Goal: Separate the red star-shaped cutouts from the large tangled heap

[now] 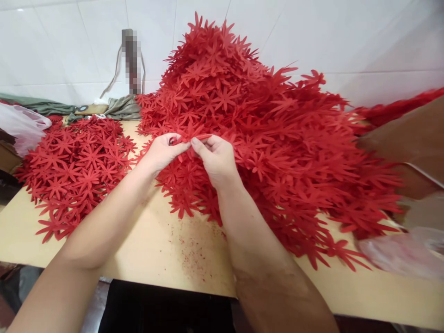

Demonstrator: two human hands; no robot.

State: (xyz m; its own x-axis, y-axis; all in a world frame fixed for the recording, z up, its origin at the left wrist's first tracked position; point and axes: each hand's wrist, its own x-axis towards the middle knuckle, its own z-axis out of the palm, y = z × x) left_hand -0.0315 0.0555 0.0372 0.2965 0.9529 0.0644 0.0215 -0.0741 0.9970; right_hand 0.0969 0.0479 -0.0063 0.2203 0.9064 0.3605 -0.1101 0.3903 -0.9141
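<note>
Red flower cutout (186, 138) sits pinched at the fingertips of the left hand (163, 151), thumb pointing right and forearm slanting inward; beside it, the right hand (218, 159) holds the other side, fingers curled, forearm slanting in too. Behind rises a tall red heap (222, 88) on the tabletop (149, 249).
</note>
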